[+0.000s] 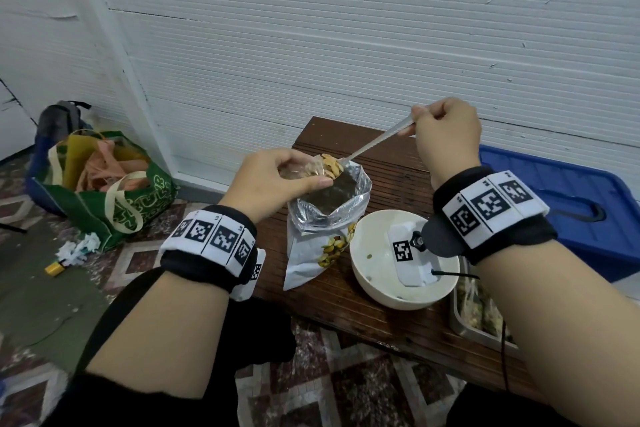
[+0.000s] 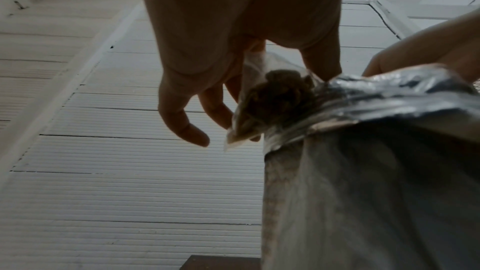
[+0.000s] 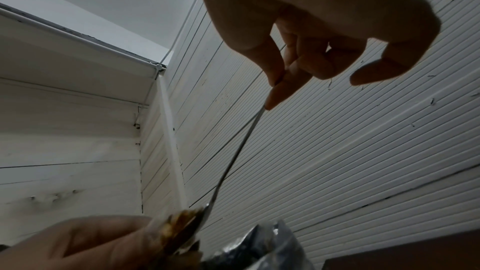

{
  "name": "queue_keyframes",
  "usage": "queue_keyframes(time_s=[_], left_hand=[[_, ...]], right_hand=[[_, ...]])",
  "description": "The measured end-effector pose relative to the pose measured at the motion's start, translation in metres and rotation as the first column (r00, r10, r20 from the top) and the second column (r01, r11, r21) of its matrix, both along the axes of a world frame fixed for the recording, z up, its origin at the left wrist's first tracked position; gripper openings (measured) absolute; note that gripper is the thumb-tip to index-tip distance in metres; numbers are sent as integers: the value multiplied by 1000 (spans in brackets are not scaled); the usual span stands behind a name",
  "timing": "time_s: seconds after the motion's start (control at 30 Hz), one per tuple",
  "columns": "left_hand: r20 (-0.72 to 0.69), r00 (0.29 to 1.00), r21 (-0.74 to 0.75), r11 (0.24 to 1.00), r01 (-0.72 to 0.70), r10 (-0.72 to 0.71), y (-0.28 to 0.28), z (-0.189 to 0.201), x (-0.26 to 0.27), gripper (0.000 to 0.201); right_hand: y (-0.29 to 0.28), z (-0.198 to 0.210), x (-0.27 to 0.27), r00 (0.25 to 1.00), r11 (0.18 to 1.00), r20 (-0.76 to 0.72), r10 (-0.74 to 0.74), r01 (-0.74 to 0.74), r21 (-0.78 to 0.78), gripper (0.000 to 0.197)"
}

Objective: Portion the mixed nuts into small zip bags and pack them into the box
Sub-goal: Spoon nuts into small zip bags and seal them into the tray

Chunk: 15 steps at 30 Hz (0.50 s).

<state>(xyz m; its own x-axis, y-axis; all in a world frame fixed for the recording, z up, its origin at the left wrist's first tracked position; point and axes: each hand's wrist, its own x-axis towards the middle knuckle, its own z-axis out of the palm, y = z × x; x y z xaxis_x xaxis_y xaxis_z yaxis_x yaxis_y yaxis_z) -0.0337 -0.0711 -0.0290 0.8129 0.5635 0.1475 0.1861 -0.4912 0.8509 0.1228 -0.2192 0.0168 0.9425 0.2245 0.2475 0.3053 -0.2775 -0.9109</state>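
Right hand (image 1: 446, 135) pinches the spoon (image 1: 375, 142) handle; its loaded bowl sits at the mouth of the small zip bag (image 1: 301, 172), which the left hand (image 1: 273, 180) grips above the foil nut pouch (image 1: 325, 215) near the bench's (image 1: 391, 166) left edge. Risk: the limp mouth may collapse, spilling nuts (image 1: 330, 165).

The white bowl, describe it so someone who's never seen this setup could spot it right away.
Find the dark wooden table against the white ribbed wall. On it stands an open foil nut pouch; the white bowl sits just right of the pouch, under the right hand's wrist. It is the only round, plain white dish there, nearly empty, unlike the metal tray of packed bags at the table's right edge.
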Motion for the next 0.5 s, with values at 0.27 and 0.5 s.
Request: queue_keyframes(time_s=[0.27,0.5], left_hand=[[28,1000,13,1000,-6,5,-4,-2,4,33],[41,998,-49,998,-37,39,-2,-2,2,27]], right_hand=[[2,4,-18,990,989,94,103,-112,93,24],[-8,8,-13,980,970,193,50,-93,225,26]])
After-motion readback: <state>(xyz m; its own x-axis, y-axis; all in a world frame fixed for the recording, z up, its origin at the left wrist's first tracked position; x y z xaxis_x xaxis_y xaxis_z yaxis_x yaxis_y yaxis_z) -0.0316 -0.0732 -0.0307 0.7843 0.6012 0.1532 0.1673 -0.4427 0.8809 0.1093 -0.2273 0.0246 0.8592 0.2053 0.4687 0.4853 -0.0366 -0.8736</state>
